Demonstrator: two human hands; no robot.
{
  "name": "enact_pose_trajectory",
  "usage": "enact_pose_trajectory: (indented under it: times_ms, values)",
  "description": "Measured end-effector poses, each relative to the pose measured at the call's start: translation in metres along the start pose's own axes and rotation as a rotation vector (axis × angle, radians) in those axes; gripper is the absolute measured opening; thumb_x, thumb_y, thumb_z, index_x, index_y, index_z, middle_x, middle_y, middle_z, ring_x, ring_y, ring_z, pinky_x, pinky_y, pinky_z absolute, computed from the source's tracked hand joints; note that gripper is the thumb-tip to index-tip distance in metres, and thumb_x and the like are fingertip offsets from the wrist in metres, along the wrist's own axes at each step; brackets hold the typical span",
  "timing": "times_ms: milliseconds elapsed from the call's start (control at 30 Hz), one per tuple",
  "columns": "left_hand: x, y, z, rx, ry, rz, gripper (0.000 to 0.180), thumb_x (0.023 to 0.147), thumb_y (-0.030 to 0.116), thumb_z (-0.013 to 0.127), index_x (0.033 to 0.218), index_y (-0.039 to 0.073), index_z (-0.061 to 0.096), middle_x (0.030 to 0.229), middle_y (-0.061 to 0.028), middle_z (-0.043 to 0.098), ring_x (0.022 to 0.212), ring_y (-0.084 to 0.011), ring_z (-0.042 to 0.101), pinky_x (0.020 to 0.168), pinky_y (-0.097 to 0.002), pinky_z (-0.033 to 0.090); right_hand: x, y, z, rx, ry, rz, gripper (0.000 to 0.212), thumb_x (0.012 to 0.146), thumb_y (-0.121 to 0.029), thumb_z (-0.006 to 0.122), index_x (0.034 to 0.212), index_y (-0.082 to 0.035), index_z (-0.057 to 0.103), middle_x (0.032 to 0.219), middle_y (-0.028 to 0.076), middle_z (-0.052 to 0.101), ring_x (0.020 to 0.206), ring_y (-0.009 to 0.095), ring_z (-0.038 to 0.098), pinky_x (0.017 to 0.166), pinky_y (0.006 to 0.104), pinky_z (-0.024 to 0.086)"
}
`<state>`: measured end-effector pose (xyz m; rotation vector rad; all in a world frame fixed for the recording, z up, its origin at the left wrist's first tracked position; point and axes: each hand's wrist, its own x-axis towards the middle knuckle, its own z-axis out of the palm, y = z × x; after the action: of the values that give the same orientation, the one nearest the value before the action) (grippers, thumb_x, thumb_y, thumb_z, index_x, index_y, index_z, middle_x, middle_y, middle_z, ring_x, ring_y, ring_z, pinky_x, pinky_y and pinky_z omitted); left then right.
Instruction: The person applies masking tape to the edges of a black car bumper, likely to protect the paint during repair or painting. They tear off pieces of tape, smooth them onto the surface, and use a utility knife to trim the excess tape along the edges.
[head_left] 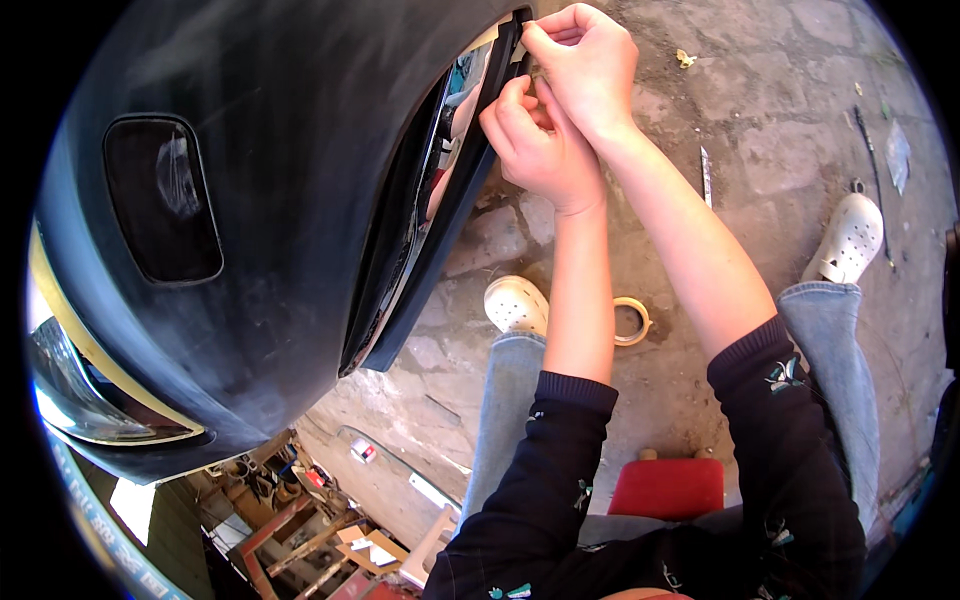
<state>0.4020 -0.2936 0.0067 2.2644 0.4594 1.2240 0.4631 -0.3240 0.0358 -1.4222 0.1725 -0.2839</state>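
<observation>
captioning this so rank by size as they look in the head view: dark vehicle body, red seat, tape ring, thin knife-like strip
Largest to smallest by visible area:
1. Dark vehicle body
2. Red seat
3. Tape ring
4. Thin knife-like strip, long but narrow

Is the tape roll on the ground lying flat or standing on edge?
Lying flat: the tape roll, seen from above, shows ground through its open middle.

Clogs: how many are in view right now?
2: the left clog, left of the tape roll, and the right clog, toward the picture's right edge. Others could be hidden.
</observation>
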Motion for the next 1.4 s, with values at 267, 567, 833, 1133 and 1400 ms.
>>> enact_pose_trajectory:
  times_ms: [267,567,833,1133,1400]
  values:
    - [0.003,-0.017,0.013,0.121,0.021,0.106,0.036,0.076,0.012,0.078,0.109,0.009,0.064,0.066,0.0053,0.05,0.059,-0.0116,0.051,0.05,-0.0282,0.042,0.001,-0.001,0.006,-0.014,0.009,-0.03,0.015,0.081,-0.011,0.073,0.076,0.001,0.065,0.068,0.011,0.067,0.064,0.016,0.065,0.064,0.0311,0.053]
    - [0.009,-0.027,0.027,0.135,0.074,0.132,0.033,0.075,0.014,0.08,0.104,0.009,0.068,0.061,0.0047,0.053,0.055,-0.0123,0.053,0.05,-0.0283,0.044,0.003,-0.004,0.001,-0.006,-0.056,-0.037,0.011,0.083,-0.007,0.071,0.079,0.0,0.065,0.068,0.009,0.066,0.063,0.013,0.062,0.062,0.0294,0.052]
    - [0.007,-0.017,0.034,0.066,0.081,0.014,0.033,0.069,0.011,0.08,0.1,0.008,0.069,0.067,0.0012,0.063,0.059,-0.0142,0.061,0.053,-0.0281,0.048,0.006,-0.004,0.006,0.002,0.008,0.015,0.012,0.079,-0.01,0.072,0.076,0.001,0.066,0.068,0.01,0.067,0.063,0.015,0.064,0.063,0.03,0.053]
    - [0.008,-0.007,0.032,-0.007,0.059,-0.091,0.024,0.076,0.011,0.076,0.099,0.008,0.069,0.067,0.0001,0.064,0.056,-0.0147,0.06,0.051,-0.0289,0.047,0.01,-0.008,0.007,-0.032,0.018,-0.004,0.012,0.078,-0.011,0.071,0.076,0.001,0.066,0.069,0.012,0.067,0.064,0.018,0.066,0.065,0.0319,0.053]
    - [0.006,-0.015,0.033,-0.087,0.039,-0.047,0.037,0.072,0.005,0.077,0.108,0.006,0.07,0.064,0.0029,0.061,0.059,-0.0075,0.058,0.055,-0.0228,0.047,0.005,-0.004,0.007,-0.015,0.008,-0.034,0.011,0.082,-0.009,0.07,0.08,0.001,0.066,0.071,0.012,0.068,0.066,0.018,0.066,0.066,0.0316,0.054]
